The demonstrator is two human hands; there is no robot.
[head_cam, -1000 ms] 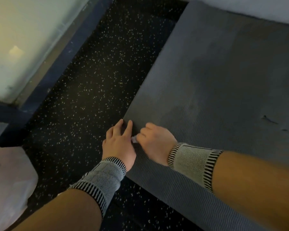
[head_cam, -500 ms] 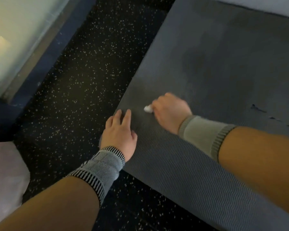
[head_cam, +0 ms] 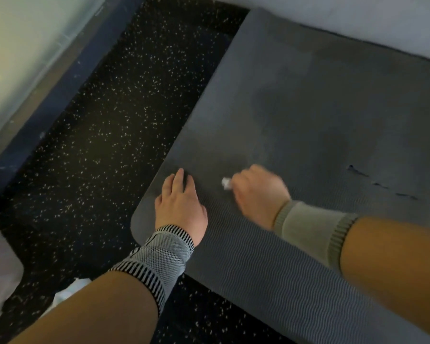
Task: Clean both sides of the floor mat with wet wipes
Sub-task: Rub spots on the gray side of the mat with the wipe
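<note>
On the grey floor mat (head_cam: 308, 115), the left hand (head_cam: 180, 203) presses flat near its corner; beside it, the right hand (head_cam: 257, 192) grips a balled wet wipe (head_cam: 226, 182).

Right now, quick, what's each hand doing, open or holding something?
Left hand: open, fingers straight, pressing flat on the floor mat.
Right hand: closed around a small white wet wipe.

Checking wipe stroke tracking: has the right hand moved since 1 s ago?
Yes. The right hand, gripping the wipe, has moved away from the left hand at the mat corner, toward the mat's middle.
</note>
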